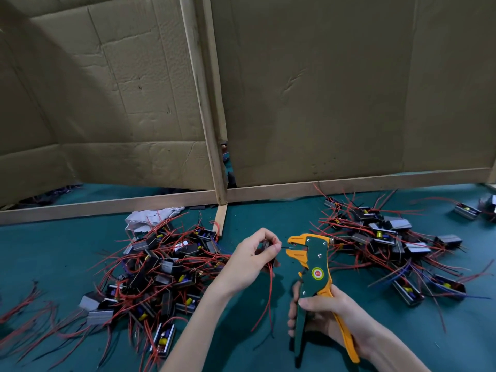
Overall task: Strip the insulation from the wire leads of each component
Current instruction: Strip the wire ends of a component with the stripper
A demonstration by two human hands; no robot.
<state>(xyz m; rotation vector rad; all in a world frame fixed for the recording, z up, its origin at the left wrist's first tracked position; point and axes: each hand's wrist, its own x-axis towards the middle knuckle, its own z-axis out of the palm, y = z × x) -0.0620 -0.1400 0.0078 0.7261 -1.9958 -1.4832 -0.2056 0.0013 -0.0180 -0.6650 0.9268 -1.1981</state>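
— Grip check?
— Right grip [330,310] clenches the stripper [315,267]; left grip [247,260] pinches a component [266,247], its lead [285,247] at the stripper's mouth.
— Progress?
— Mid-batch, I judge. On the worktop [268,218] lie a left pile [161,267] and a right pile [389,237]; which one is stripped, I can't tell.

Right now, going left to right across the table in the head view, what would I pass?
Loose red wires → left pile of components → left hand pinching a wire → wire stripper → right pile of components.
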